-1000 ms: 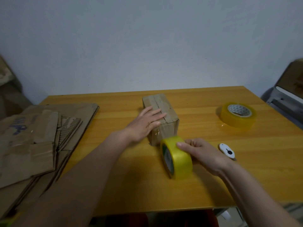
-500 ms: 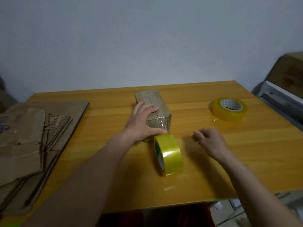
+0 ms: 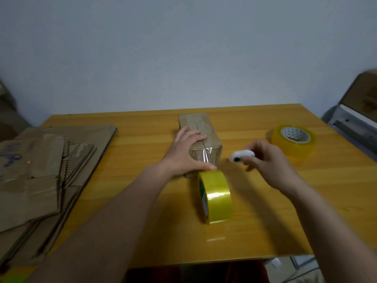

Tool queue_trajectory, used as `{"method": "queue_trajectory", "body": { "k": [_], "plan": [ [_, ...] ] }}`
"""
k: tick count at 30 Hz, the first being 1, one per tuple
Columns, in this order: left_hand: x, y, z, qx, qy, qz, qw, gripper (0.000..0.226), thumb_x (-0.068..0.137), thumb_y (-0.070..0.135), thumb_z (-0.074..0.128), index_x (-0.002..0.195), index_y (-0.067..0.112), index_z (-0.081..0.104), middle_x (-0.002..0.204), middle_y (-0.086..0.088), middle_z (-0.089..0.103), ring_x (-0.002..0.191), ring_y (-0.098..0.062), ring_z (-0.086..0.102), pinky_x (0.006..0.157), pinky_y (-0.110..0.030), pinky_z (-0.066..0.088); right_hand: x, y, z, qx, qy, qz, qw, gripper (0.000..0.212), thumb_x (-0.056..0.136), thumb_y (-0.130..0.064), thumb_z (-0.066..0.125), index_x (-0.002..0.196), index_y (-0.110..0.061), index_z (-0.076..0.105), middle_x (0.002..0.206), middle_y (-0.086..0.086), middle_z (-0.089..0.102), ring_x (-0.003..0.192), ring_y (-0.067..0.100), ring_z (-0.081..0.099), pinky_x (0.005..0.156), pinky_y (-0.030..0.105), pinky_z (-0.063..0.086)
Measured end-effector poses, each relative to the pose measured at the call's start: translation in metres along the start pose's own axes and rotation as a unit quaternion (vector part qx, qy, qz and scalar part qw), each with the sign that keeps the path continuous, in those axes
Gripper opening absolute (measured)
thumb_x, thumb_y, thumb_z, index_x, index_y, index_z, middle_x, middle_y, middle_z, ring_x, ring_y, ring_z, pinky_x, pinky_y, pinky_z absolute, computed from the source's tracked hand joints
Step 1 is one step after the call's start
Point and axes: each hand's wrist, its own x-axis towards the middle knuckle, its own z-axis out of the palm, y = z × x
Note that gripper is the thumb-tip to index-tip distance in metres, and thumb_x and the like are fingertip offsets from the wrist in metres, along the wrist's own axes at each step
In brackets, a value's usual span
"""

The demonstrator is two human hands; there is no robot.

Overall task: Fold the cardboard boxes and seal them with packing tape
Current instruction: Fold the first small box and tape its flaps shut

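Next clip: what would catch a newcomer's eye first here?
Probably the yellow tape roll standing on edge at the table's near middle, its strip running up onto the small box that the left hand steadies. Just right of the box, the right hand holds a white cutter.

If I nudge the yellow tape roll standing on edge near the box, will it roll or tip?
The yellow tape roll stands on its rim on the smooth table, so it would probably roll. Its wide band should resist tipping. A strip seemingly tethers it to the box.

At frame centre a small taped cardboard box [image 3: 201, 137] is set on the wooden table [image 3: 306, 211]; an upright yellow tape roll [image 3: 216, 196] is placed just below it, a flat-lying tape roll [image 3: 293, 141] at right, and flattened cardboard sheets [image 3: 40, 170] at left.
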Motion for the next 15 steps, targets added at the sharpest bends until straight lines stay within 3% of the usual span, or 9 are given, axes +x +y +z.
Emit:
{"method": "queue_trajectory", "body": {
  "k": [2, 5, 7, 11, 15],
  "plan": [
    [0.0, 0.004, 0.0, 0.007, 0.003, 0.002, 1.0, 0.112, 0.039, 0.079, 0.072, 0.139, 0.036, 0.047, 0.152, 0.016, 0.028, 0.144, -0.003, 0.002, 0.119, -0.048, 0.017, -0.002, -0.023, 0.012, 0.096, -0.006, -0.077, 0.992, 0.01, 0.088, -0.002, 0.061, 0.086, -0.01, 0.055, 0.082, 0.011, 0.064, 0.07, 0.022, 0.062, 0.065, 0.033, 0.052],
    [-0.003, 0.008, 0.001, 0.012, 0.037, -0.004, 0.999, 0.101, 0.046, 0.064, 0.083, 0.137, 0.036, 0.05, 0.155, 0.007, 0.02, 0.145, -0.012, 0.006, 0.119, -0.048, 0.02, -0.001, -0.031, 0.032, 0.08, -0.026, -0.121, 0.989, 0.008, 0.091, -0.005, 0.059, 0.09, -0.01, 0.053, 0.086, 0.009, 0.063, 0.08, 0.027, 0.059, 0.071, 0.036, 0.046],
    [-0.01, 0.012, 0.003, 0.038, 0.098, 0.009, 0.994, 0.097, 0.047, 0.059, 0.086, 0.134, 0.035, 0.053, 0.153, 0.003, 0.02, 0.141, -0.017, 0.013, 0.116, -0.041, 0.024, 0.001, -0.027, 0.038, 0.071, -0.039, -0.126, 0.989, 0.005, 0.092, -0.007, 0.057, 0.093, -0.01, 0.053, 0.084, 0.003, 0.062, 0.08, 0.025, 0.058, 0.07, 0.035, 0.044],
    [-0.034, 0.021, 0.013, 0.047, 0.208, -0.01, 0.977, 0.09, 0.053, 0.048, 0.089, 0.134, 0.033, 0.053, 0.124, 0.004, 0.029, 0.114, -0.01, 0.031, 0.095, -0.022, 0.036, 0.003, -0.021, 0.041, 0.06, -0.029, -0.129, 0.989, 0.004, 0.093, -0.011, 0.057, 0.095, -0.012, 0.053, 0.083, -0.004, 0.061, 0.075, 0.014, 0.057, 0.067, 0.028, 0.044],
    [-0.044, 0.029, 0.02, -0.062, 0.182, -0.086, 0.978, 0.082, 0.065, 0.032, 0.088, 0.137, 0.034, 0.048, 0.114, 0.005, 0.034, 0.084, -0.007, 0.055, 0.075, -0.012, 0.047, 0.003, -0.021, 0.042, 0.054, -0.029, -0.138, 0.989, 0.01, 0.093, -0.012, 0.057, 0.092, -0.02, 0.051, 0.082, -0.006, 0.06, 0.074, 0.012, 0.055, 0.066, 0.027, 0.044]
  ]
}}
